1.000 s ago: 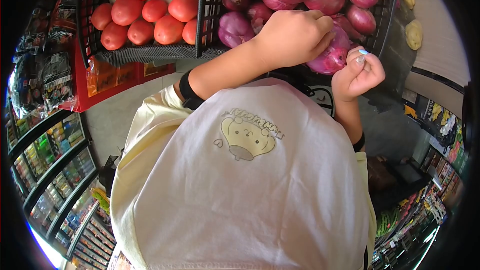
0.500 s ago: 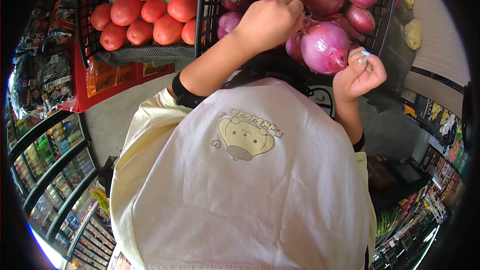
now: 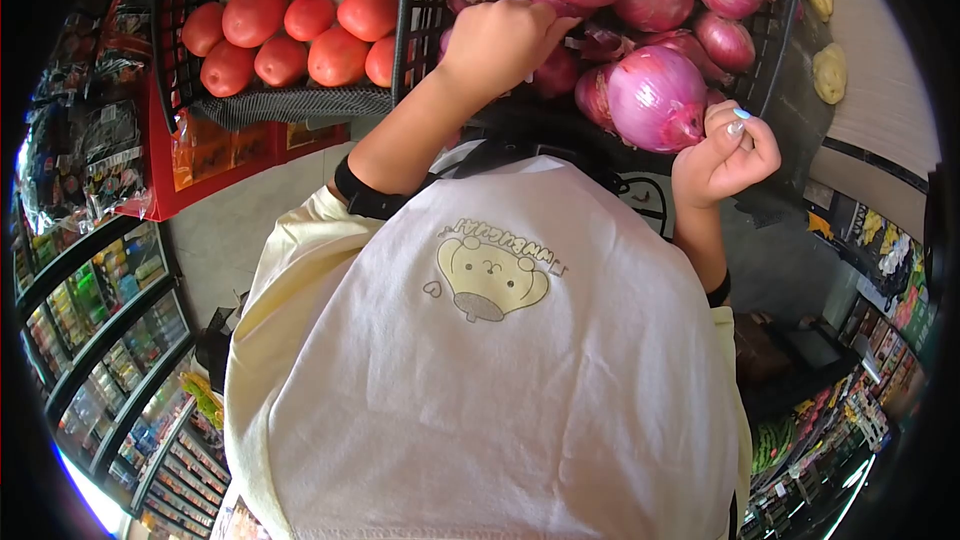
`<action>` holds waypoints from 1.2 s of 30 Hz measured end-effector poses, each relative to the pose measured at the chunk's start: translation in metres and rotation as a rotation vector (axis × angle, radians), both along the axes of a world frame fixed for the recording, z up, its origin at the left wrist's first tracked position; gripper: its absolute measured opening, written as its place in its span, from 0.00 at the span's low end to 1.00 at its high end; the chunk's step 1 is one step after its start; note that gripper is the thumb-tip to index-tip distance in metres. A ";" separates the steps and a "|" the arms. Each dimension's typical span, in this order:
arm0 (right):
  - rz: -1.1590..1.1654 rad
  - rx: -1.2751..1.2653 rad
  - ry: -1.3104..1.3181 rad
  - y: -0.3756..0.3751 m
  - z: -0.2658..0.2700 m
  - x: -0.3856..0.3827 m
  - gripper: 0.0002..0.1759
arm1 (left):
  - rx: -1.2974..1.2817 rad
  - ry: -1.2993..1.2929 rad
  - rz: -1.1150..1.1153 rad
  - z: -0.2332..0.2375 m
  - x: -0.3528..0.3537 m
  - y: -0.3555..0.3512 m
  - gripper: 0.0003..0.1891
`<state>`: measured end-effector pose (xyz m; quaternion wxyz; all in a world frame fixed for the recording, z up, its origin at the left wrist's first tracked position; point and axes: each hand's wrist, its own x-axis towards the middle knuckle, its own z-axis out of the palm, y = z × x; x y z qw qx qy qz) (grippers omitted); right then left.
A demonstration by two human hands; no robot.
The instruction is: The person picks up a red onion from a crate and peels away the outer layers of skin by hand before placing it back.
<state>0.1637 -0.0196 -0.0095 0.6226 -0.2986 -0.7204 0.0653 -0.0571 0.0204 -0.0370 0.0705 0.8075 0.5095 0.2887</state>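
Note:
A large red onion [image 3: 657, 100] is at the near right side of a black crate [image 3: 425, 0] of red onions. My right hand [image 3: 728, 155] is closed at the onion's pointed end, its thumb and curled fingers pinching there. Light nail polish shows on the fingers. My left hand [image 3: 500, 48] is closed over the left part of the onions, fingertips pointing right. Whatever those fingers may hold is hidden. Loose dark onion skin [image 3: 603, 43] lies between my hands, among the onions.
Left of the onions, a second black crate holds several tomatoes [image 3: 253, 17]. Potatoes [image 3: 829, 73] lie at the right. Dark packaged goods [image 3: 105, 140] hang at the left, above shelves of bottles [image 3: 100, 285]. A watermelon [image 3: 772, 443] shows at lower right.
My left hand has moved left, away from the large onion, uncovering onions and loose skin. My right hand and the large onion have shifted slightly right and down.

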 end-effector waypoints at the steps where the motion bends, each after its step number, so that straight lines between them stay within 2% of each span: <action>1: 0.003 0.000 0.000 0.000 -0.001 0.000 0.10 | -0.115 -0.142 -0.048 0.006 0.002 -0.001 0.12; 2: 0.001 0.007 -0.007 0.001 -0.002 0.000 0.10 | -0.115 -0.143 -0.046 0.012 0.006 -0.002 0.12; 4: 0.000 0.013 -0.014 0.001 -0.002 0.000 0.10 | -0.250 -0.470 -0.210 0.027 0.017 -0.004 0.14; 5: 0.003 0.015 -0.016 0.001 -0.002 -0.001 0.10 | -0.314 -0.508 -0.249 0.035 0.021 -0.006 0.14; 12: 0.015 0.034 -0.051 0.001 -0.002 -0.002 0.10 | -0.385 -0.522 -0.421 0.039 0.039 0.002 0.13; 18: 0.007 0.022 -0.050 -0.001 -0.004 0.000 0.11 | -0.506 -0.566 -0.423 0.042 0.038 0.000 0.10; 24: 0.006 0.050 -0.047 0.001 -0.005 -0.001 0.11 | -0.528 -0.636 -0.447 0.036 0.041 0.000 0.10; 28: 0.016 0.035 -0.039 -0.001 -0.005 0.000 0.11 | -0.561 -0.587 -0.457 0.039 0.039 0.002 0.10; 31: 0.028 0.038 -0.057 0.000 -0.005 -0.001 0.10 | -0.561 -0.664 -0.448 0.035 0.039 0.001 0.10; 36: 0.026 0.053 -0.048 0.000 -0.005 -0.001 0.10 | -0.565 -0.683 -0.334 0.038 0.034 0.000 0.10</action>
